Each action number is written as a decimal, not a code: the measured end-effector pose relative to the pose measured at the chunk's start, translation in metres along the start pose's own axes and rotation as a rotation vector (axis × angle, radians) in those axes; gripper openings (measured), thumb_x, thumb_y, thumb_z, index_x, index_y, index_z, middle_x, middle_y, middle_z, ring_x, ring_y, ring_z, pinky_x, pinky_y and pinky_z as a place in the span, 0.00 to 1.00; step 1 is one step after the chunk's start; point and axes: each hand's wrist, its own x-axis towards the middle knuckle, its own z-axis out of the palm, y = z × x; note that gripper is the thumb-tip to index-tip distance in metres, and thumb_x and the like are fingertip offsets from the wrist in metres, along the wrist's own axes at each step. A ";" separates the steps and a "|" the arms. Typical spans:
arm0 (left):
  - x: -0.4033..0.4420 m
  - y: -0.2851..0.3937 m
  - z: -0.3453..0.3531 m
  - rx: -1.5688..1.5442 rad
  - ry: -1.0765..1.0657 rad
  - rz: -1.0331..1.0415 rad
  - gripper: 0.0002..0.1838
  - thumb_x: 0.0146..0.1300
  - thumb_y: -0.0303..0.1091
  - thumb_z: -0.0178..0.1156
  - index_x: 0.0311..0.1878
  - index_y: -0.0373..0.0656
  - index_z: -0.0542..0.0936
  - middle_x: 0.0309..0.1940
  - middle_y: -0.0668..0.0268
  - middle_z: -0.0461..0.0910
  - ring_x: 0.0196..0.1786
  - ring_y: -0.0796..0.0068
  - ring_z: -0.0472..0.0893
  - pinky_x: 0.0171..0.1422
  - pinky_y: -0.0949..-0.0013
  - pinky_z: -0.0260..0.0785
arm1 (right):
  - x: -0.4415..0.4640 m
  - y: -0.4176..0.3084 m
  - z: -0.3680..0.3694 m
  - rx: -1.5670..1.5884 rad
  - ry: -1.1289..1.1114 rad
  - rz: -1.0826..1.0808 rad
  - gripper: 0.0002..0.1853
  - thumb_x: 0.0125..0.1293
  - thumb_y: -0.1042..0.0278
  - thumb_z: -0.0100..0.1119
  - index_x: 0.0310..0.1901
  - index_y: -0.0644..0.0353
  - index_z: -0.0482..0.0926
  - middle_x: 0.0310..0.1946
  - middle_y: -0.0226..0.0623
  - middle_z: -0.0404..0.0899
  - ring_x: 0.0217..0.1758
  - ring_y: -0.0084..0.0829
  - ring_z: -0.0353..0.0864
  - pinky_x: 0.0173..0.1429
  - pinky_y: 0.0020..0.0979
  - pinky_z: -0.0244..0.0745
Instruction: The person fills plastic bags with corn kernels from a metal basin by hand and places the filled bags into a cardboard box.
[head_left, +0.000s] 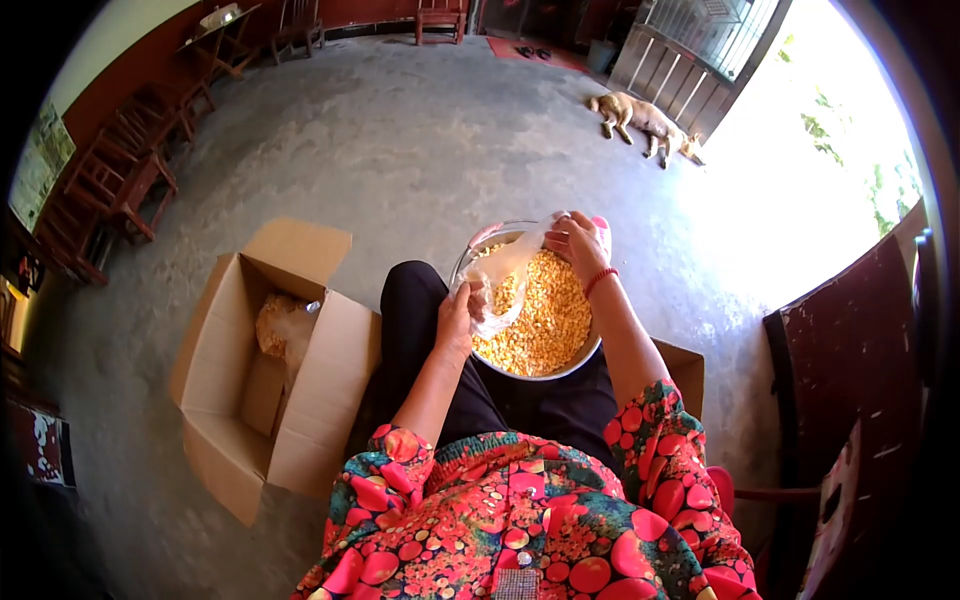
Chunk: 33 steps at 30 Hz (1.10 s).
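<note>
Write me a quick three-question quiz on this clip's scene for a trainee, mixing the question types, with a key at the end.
1. Multiple choice: what do the left hand and the right hand both hold?
A) a wooden spoon
B) a clear plastic bag
C) a cardboard flap

2. True or false: the red bracelet is worn on the left wrist.

3. Short answer: what lies in the round basin below the hands?

Key:
1. B
2. False; it is on the right wrist.
3. Loose yellow kernels, probably corn.
</note>
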 end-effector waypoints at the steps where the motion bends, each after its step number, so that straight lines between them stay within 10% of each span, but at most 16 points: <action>1: -0.002 -0.001 0.002 -0.005 0.003 -0.002 0.14 0.58 0.41 0.49 0.33 0.39 0.75 0.17 0.71 0.69 0.18 0.84 0.66 0.21 0.81 0.58 | 0.001 0.010 -0.006 -0.022 0.093 -0.041 0.12 0.58 0.66 0.42 0.40 0.65 0.67 0.29 0.42 0.73 0.30 0.33 0.76 0.34 0.30 0.74; 6: -0.008 -0.004 0.007 -0.061 0.040 -0.076 0.12 0.57 0.39 0.50 0.34 0.40 0.75 0.18 0.72 0.69 0.18 0.84 0.67 0.21 0.81 0.60 | -0.013 0.090 -0.073 -0.075 0.191 0.145 0.14 0.56 0.65 0.49 0.41 0.63 0.67 0.27 0.39 0.72 0.29 0.33 0.76 0.28 0.31 0.73; 11: -0.015 -0.003 0.011 -0.021 0.032 -0.098 0.09 0.54 0.36 0.53 0.33 0.41 0.75 0.18 0.72 0.70 0.18 0.84 0.67 0.21 0.81 0.60 | -0.067 0.159 -0.063 -0.880 0.087 0.328 0.13 0.47 0.65 0.50 0.37 0.58 0.74 0.25 0.44 0.75 0.32 0.34 0.75 0.37 0.34 0.70; 13: -0.019 -0.004 0.011 0.037 0.007 -0.117 0.07 0.52 0.33 0.55 0.32 0.41 0.75 0.19 0.72 0.71 0.18 0.85 0.67 0.21 0.82 0.60 | -0.072 0.178 -0.049 -1.215 -0.037 0.161 0.20 0.46 0.65 0.51 0.45 0.55 0.69 0.41 0.50 0.70 0.44 0.44 0.71 0.48 0.36 0.67; 25: -0.026 -0.006 0.014 0.104 -0.063 -0.006 0.08 0.54 0.36 0.55 0.31 0.42 0.74 0.16 0.77 0.66 0.16 0.90 0.63 0.19 0.85 0.55 | -0.092 0.185 0.003 -1.292 -0.365 0.113 0.19 0.46 0.57 0.49 0.39 0.57 0.74 0.30 0.49 0.75 0.36 0.44 0.74 0.43 0.37 0.68; 29: -0.030 -0.003 0.015 0.112 -0.018 -0.033 0.09 0.55 0.38 0.54 0.31 0.42 0.74 0.15 0.78 0.66 0.15 0.90 0.62 0.19 0.85 0.55 | -0.095 0.172 -0.010 -0.959 -0.381 0.295 0.16 0.47 0.59 0.51 0.35 0.60 0.74 0.27 0.46 0.75 0.31 0.39 0.75 0.37 0.34 0.71; 31: -0.030 -0.004 0.015 0.117 -0.022 -0.005 0.10 0.55 0.39 0.53 0.31 0.41 0.74 0.15 0.77 0.67 0.15 0.90 0.63 0.19 0.85 0.55 | -0.100 0.163 -0.018 -0.055 -0.084 0.589 0.08 0.53 0.66 0.51 0.32 0.59 0.73 0.17 0.28 0.68 0.18 0.26 0.69 0.24 0.24 0.69; 33: -0.030 -0.005 0.016 0.121 -0.015 -0.012 0.10 0.55 0.38 0.53 0.31 0.41 0.74 0.15 0.77 0.67 0.15 0.90 0.63 0.19 0.85 0.55 | -0.103 0.157 -0.025 0.097 -0.036 0.581 0.08 0.53 0.66 0.50 0.32 0.60 0.72 0.19 0.30 0.68 0.20 0.26 0.70 0.26 0.25 0.71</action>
